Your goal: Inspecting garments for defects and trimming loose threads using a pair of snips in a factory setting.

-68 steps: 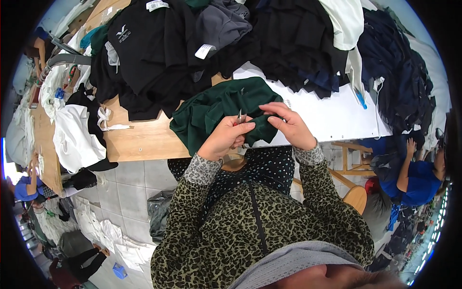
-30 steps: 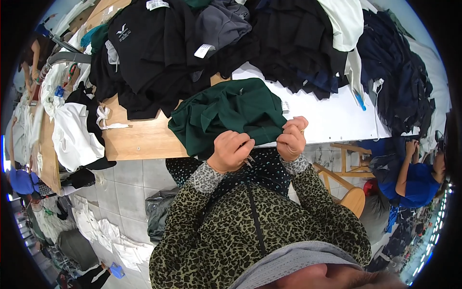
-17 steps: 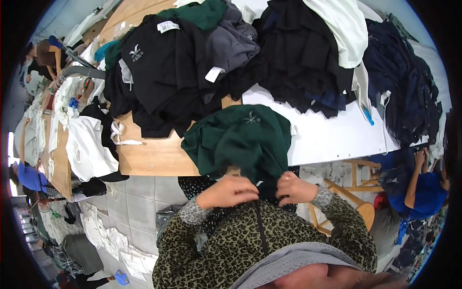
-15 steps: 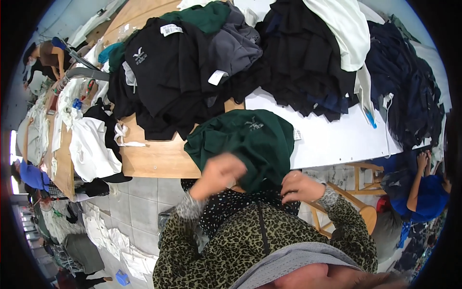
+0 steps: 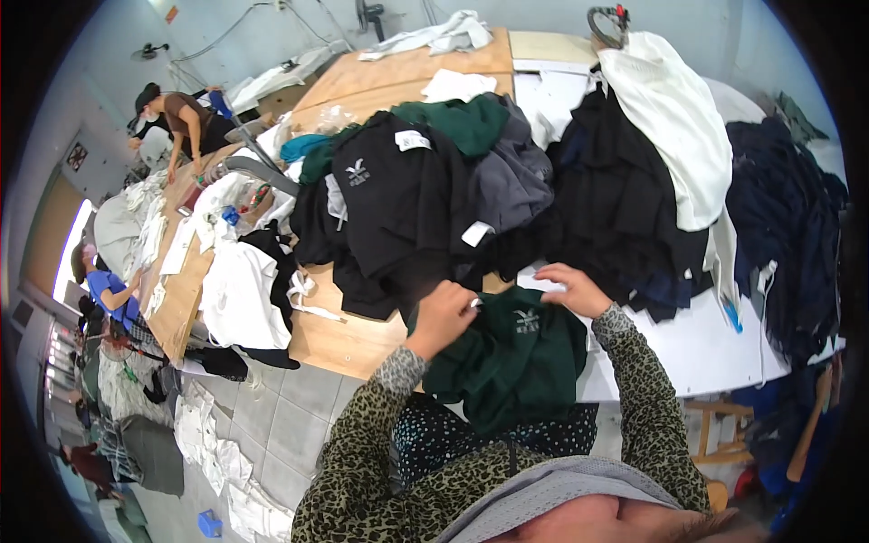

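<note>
A dark green garment [image 5: 520, 362] with a small white emblem hangs over the near edge of the table and down against my body. My left hand [image 5: 444, 312] is closed on its upper left edge. My right hand [image 5: 572, 290] lies on its upper right edge, fingers curled into the cloth. Both hands are about one garment width apart. Just beyond them rises a heap of black garments [image 5: 407, 208] with white labels.
The wooden table [image 5: 348, 335] carries piles of black, grey [image 5: 511, 185], green [image 5: 453, 122], white [image 5: 670, 118] and navy [image 5: 787, 226] clothes. White garments [image 5: 240, 294] hang off its left edge. Other people [image 5: 181, 118] work at benches on the left. Clothes litter the tiled floor [image 5: 262, 425].
The green garment was pulled down toward my body, then lifted back up onto the table edge. Both hands have risen with it and the view has tilted up over the table.
</note>
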A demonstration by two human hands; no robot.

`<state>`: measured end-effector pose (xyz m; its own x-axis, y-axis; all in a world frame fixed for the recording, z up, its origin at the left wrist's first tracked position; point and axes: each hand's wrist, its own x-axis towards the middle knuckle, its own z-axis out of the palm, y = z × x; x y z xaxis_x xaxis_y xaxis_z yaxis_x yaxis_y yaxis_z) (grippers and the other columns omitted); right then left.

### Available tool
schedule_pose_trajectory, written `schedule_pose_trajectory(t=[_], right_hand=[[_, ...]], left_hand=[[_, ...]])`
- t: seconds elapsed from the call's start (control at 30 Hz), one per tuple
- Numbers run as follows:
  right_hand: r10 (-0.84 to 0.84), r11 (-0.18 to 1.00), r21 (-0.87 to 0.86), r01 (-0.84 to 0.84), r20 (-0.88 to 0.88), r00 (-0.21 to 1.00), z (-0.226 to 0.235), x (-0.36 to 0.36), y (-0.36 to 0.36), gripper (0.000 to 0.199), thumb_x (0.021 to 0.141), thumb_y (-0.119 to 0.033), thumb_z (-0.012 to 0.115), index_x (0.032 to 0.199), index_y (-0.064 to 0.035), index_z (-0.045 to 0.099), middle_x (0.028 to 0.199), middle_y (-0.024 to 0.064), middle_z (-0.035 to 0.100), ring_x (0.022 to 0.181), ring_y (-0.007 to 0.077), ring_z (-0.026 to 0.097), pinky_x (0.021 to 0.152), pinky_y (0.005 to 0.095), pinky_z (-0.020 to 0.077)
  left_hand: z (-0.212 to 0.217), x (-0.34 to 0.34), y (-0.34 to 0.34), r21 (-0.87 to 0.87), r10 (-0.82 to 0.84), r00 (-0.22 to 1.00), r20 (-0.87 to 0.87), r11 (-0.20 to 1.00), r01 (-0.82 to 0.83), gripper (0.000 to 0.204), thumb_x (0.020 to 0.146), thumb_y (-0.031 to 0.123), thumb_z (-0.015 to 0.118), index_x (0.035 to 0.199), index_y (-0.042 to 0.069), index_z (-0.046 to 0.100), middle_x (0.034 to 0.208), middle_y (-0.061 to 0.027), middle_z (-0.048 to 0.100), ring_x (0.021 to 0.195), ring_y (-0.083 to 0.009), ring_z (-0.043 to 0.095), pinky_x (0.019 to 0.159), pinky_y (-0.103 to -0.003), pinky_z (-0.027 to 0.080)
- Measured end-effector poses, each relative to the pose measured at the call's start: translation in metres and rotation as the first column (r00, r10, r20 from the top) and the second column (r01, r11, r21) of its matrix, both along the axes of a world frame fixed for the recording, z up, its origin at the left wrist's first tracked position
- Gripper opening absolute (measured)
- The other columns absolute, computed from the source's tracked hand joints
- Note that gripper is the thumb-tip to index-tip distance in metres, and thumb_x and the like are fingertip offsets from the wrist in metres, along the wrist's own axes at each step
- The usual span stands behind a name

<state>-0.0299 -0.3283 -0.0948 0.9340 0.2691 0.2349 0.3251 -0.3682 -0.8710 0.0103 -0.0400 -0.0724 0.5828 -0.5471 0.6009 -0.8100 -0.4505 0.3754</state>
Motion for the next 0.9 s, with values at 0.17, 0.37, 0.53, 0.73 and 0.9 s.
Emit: schedule_pose_trajectory(t=[0.17,0.37,0.53,0.73,0.9], right_hand=[[0.326,0.909,-0.167,-0.382,-0.284,0.901,0.062,-0.008,0.055,0.045,0.070,-0.020,0.078,0.108,-0.0022,0.060,0.099,0.0132,0.065,0.092,0.0244,0.062,0.082,0.0300,0.0470],[-0.311,0.885,0.268,0.381,-0.270,0.911,0.094,-0.058,-0.008,0.022,0.071,-0.004,0.060,0.092,0.0018,0.064,0.081,0.0057,0.065,0.074,0.0156,0.061,0.069,0.0259,0.0469],[-0.287,0.494,0.783,0.379,-0.265,0.921,0.148,-0.140,-0.033,0.049,0.080,-0.012,0.053,0.125,0.0059,0.045,0.114,0.0164,0.059,0.099,0.0248,0.060,0.092,0.0343,0.0467],[-0.076,0.755,0.597,0.271,-0.331,0.941,0.129,-0.158,0.035,0.069,0.070,0.001,0.060,0.135,0.0000,0.037,0.120,0.0111,0.056,0.108,0.0202,0.055,0.096,0.0330,0.0427],[0.599,0.697,0.009,-0.717,-0.557,0.576,0.134,-0.134,0.050,0.046,0.076,-0.003,0.065,0.120,0.0008,0.052,0.096,0.0153,0.063,0.081,0.0175,0.062,0.069,0.0308,0.0483]], left_hand=[[0.058,-0.032,0.003,-0.306,-0.061,0.984,0.167,0.946,0.110,0.024,0.060,-0.004,0.067,0.081,0.004,0.060,0.070,-0.0068,0.056,0.062,-0.0234,0.055,0.051,-0.032,0.045],[0.038,-0.028,0.038,-0.227,0.106,0.935,-0.339,0.955,-0.191,0.025,0.077,0.016,0.073,0.092,0.003,0.058,0.083,-0.0087,0.058,0.065,-0.0193,0.056,0.058,-0.027,0.046],[-0.073,-0.012,0.096,0.203,0.509,0.795,-0.331,0.861,-0.466,0.029,0.076,0.013,0.065,0.102,0.002,0.056,0.095,-0.0152,0.056,0.091,-0.0324,0.055,0.076,-0.041,0.045],[-0.067,-0.025,0.080,0.107,0.471,0.878,-0.084,0.880,-0.462,0.040,0.075,0.013,0.066,0.112,0.002,0.056,0.106,-0.0153,0.053,0.103,-0.0330,0.047,0.085,-0.041,0.042],[0.038,-0.049,0.037,-0.286,-0.319,0.837,-0.444,0.936,0.205,0.029,0.084,0.013,0.062,0.110,0.003,0.058,0.107,-0.0134,0.057,0.100,-0.0279,0.055,0.088,-0.036,0.044]])
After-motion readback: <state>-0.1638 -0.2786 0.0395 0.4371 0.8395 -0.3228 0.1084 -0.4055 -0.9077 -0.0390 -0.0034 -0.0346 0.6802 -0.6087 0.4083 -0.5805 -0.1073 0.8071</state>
